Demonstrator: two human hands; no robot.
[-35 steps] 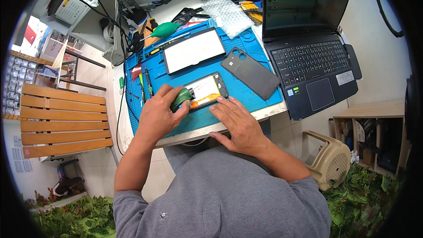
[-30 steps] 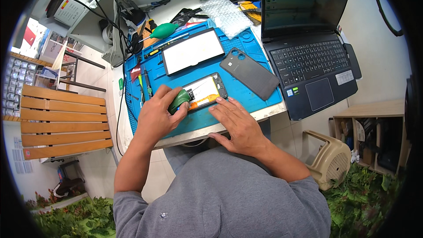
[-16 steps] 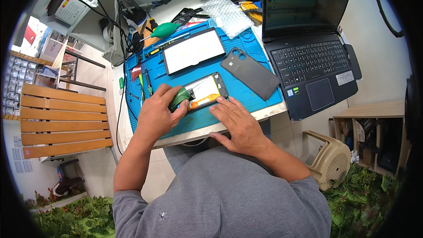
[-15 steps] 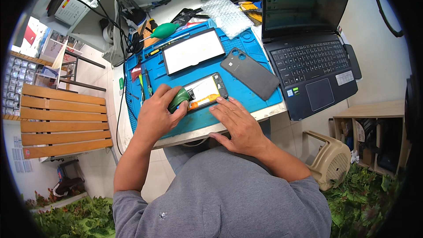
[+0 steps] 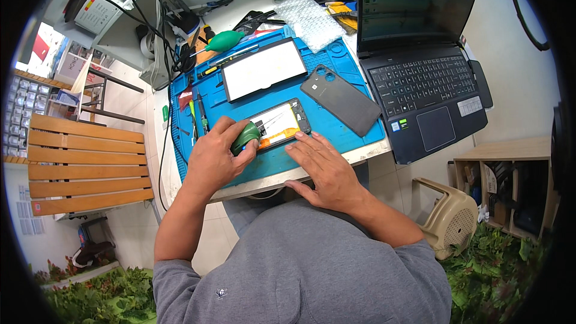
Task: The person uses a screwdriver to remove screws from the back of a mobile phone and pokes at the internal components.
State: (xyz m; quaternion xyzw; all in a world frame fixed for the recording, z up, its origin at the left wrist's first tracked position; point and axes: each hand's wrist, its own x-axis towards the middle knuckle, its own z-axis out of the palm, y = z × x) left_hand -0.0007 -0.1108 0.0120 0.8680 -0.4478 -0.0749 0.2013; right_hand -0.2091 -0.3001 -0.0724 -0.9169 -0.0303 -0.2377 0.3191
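Note:
An opened phone point(image 5: 303, 121), its white battery and an orange strip exposed, lies on a blue repair mat point(image 5: 354, 135). My left hand point(image 5: 217, 153) is closed round a rounded green tool point(image 5: 245, 138), holding it over the phone's left end. What exactly this tool is, and its working end, I cannot make out. Fingertips of my right hand point(image 5: 324, 168) rest at the phone's near right edge, the fingers stretched out and the thumb apart. A dark phone back cover point(image 5: 341, 99) with camera holes lies to the right of the phone.
Beyond the phone is a black-rimmed white panel point(image 5: 264, 71), with a green blower bulb point(image 5: 225, 41) behind it. Slim hand tools point(image 5: 201, 111) lie left. An open laptop point(image 5: 429, 90) stands at the right, bubble wrap point(image 5: 309, 21) at the back. Black cables point(image 5: 157, 18) hang at the left.
The green tool has tilted and shifted slightly in my left hand over the phone's left end. My right hand keeps its place.

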